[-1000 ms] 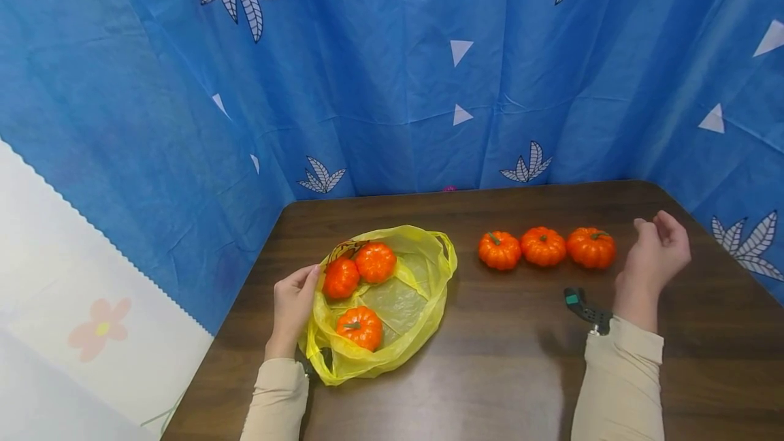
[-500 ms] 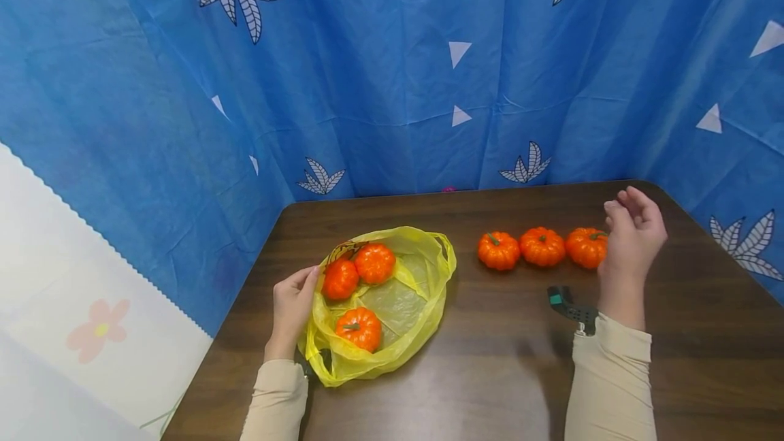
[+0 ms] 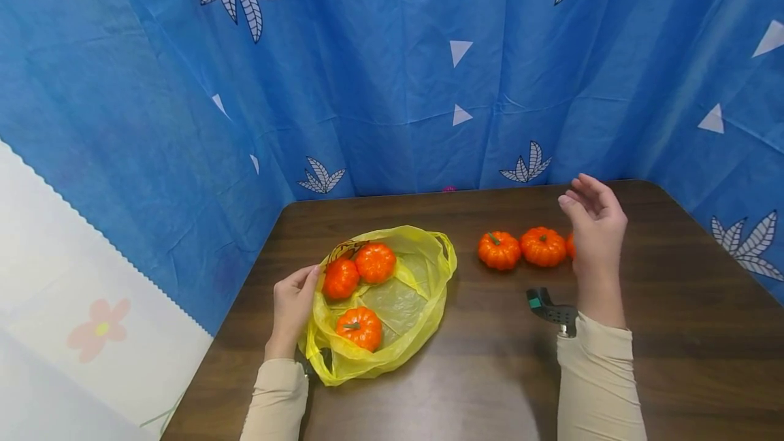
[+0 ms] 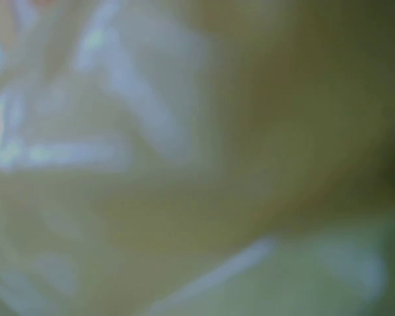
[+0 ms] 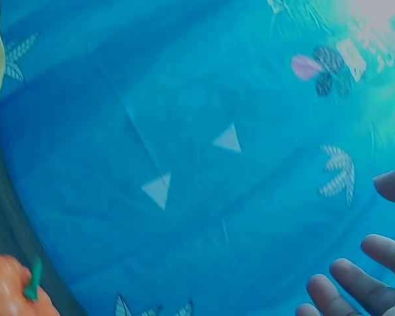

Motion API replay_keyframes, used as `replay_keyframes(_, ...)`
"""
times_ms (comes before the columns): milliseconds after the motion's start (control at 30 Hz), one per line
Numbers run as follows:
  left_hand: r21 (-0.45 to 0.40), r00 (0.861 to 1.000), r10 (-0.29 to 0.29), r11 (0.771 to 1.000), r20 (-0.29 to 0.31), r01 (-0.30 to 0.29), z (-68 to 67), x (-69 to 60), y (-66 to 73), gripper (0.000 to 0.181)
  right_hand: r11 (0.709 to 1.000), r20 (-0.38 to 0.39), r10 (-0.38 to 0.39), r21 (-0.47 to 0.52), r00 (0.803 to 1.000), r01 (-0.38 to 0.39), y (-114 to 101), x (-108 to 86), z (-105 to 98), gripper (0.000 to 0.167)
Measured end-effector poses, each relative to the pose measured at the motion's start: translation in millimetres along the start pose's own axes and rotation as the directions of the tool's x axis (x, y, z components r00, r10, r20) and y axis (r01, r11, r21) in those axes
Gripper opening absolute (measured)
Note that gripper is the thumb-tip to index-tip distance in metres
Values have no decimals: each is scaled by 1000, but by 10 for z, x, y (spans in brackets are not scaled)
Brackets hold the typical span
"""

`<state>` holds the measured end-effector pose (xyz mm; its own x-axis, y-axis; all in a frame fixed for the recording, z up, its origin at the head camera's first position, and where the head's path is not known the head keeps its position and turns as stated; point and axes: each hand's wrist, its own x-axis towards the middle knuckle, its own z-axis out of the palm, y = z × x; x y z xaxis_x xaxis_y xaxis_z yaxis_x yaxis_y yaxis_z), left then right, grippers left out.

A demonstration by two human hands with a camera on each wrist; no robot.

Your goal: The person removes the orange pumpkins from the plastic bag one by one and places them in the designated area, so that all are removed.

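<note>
On the left, my left hand (image 3: 292, 308) pinches the near-left rim of a yellow plastic bag (image 3: 392, 352), whose mouth is spread wide. Inside lie three small orange pumpkins: one by the fingers (image 3: 341, 279), one behind it (image 3: 376, 263) and one nearer me (image 3: 359, 329). Three more stand in a row on the right: a left pumpkin (image 3: 499, 251), a middle pumpkin (image 3: 543, 247) and a right pumpkin (image 3: 570, 246), mostly hidden. In front of that last one hovers my right hand (image 3: 595, 230), holding nothing, fingers loosely bent. Yellow blur fills the left wrist view.
The dark wooden table (image 3: 478, 359) runs back to a blue curtain (image 3: 392, 87) with leaf and triangle prints. A white cloth with a flower print (image 3: 98, 329) hangs at the left. Each wrist wears a black mount, the right mount (image 3: 554, 312) jutting leftward.
My right hand has moved left and slightly farther from me, and now covers most of the right pumpkin. The left hand, the bag and the pumpkins stay in place.
</note>
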<state>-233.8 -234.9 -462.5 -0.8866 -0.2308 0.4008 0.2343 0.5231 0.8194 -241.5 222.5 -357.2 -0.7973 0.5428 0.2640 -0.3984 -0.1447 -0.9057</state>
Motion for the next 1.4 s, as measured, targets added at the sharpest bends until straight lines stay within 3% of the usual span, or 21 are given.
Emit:
replay_keyframes(200,11,1000,14,1000,-7,-14,-3,1,2,27,997,145,9,-80,989,3,-8,-122,207,44)
replay_keyframes(433,10,1000,9,1000,-3,-9,-1,2,3,27,975,296,24,-216,955,42,13,-280,440,49)
replay_keyframes(667,4,1000,23,1000,-7,-23,1,-8,22,26,961,426,23,-259,904,98,59,-422,625,51)
replay_keyframes(900,2,1000,22,1000,-4,-22,-2,-8,27,27,975,523,61,-214,850,61,104,-565,821,54)
replay_keyframes(1400,-6,1000,8,1000,6,-8,-10,-1,20,28,975,665,104,-216,739,57,232,-863,1102,52)
